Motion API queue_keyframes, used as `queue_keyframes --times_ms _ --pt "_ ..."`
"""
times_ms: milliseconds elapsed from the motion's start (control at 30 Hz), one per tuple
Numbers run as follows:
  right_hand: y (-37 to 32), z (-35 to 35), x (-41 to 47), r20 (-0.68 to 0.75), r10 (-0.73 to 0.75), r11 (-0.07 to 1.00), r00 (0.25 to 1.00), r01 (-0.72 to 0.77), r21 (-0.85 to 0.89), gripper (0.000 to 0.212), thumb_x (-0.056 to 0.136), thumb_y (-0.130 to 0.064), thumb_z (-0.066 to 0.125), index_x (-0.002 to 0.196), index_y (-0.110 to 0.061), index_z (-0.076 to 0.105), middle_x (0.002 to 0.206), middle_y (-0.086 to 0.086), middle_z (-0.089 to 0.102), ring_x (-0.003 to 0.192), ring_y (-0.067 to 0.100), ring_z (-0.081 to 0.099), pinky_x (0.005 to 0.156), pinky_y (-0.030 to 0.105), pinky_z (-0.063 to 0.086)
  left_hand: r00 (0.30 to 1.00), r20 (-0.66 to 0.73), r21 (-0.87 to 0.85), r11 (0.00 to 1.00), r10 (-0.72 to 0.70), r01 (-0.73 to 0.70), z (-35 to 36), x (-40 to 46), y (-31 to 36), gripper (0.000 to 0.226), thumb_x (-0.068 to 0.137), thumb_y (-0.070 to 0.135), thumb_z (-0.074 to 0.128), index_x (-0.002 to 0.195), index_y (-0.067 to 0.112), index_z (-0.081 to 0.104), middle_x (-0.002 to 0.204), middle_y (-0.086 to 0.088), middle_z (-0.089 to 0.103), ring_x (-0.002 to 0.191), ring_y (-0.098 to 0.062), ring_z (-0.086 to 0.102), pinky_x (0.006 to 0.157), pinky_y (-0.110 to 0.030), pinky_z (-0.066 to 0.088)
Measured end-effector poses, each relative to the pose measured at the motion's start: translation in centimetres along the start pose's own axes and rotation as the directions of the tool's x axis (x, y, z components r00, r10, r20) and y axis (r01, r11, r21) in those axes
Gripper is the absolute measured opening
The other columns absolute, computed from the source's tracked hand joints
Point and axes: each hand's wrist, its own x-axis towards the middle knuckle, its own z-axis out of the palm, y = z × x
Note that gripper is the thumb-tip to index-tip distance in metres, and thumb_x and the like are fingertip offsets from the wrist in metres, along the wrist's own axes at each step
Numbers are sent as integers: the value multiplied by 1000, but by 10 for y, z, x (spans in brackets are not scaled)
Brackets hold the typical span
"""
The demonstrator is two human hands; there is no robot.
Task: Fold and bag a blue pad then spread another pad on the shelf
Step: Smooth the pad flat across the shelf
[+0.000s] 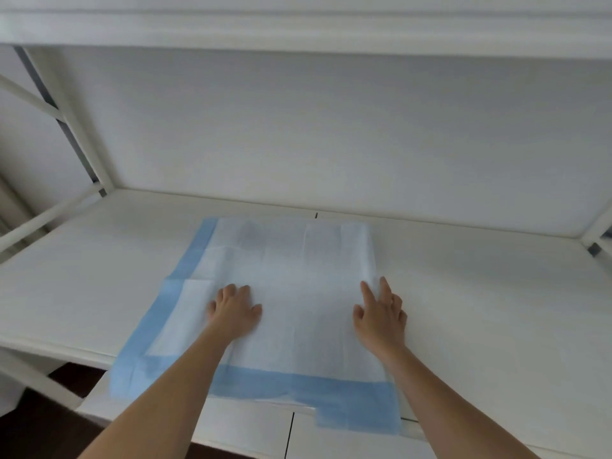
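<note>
Left hand [233, 311] is flat on the pad [291, 293], palm down, fingers relaxed and slightly spread, gripping nothing, just pressing on the white middle a little left of centre. Right hand [381, 313] is down at the pad's right edge, fingers straight and fanned, tips on the white sheet right where it meets the shelf [496, 293]; released too, nothing pinched. Both bare forearms come in from the bottom of the view, well apart, the pad's middle between them.

The pad lies on the shelf, partly unfolded. The centre is white and quilted with fold creases across it. A blue border runs down the left side and along the near side. The right side shows no blue strip; that edge looks folded, though I cannot tell how it is tucked. The near blue edge hangs past the shelf's front lip, with the near right corner drooping lowest. The far edge lies close to the back of the shelf, near a small dark notch.

The shelf is white, with a white wall [331, 127] behind it and another white shelf [298, 28] overhead. White frame posts [76, 127] rise at the left, and a corner bracket shows at far right. Below the front lip sit white panels with a seam between them, and dark floor [49, 432] at lower left.

No bag or other container is in view; the pad is the only thing on the shelf.
</note>
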Motion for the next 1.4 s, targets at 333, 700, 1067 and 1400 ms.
queue_keyframes --times_ms 333,700,1067,1400 --pt "-27 -11 -4 -50 25 996 998 -30 -84 34 90 -22 46 124 -19 51 158 12 -1 142 30 7 114 43 16 998 33 -3 998 55 -55 -12 4 -7 52 91 46 48 133 16 41 140 -10 32 132 -30 30 106 -43 27" --pt "-132 9 1 27 -37 994 999 34 103 46 94 -21 48 139 -18 41 159 8 0 146 26 1 116 40 16 977 -111 -196 968 -181 157 -71 42 -87 39 91 25 51 126 9 43 127 -14 37 121 -35 36 99 -44 33" --pt "-182 59 5 148 -196 980 970 189 60 54 98 -52 26 149 -35 19 160 -9 -3 147 15 -10 118 45 -6 976 93 -440 871 -197 218 -80 65 -143 22 84 24 59 83 5 50 80 -8 54 84 -30 59 64 -29 44" --pt "-181 83 0 97 -189 968 977 202 -150 66 88 -64 3 149 -41 4 159 -11 -9 147 15 -13 117 48 -10 944 308 -600 747 -116 288 -84 75 -152 28 75 13 75 87 2 52 80 -9 57 65 -21 56 51 -26 45"
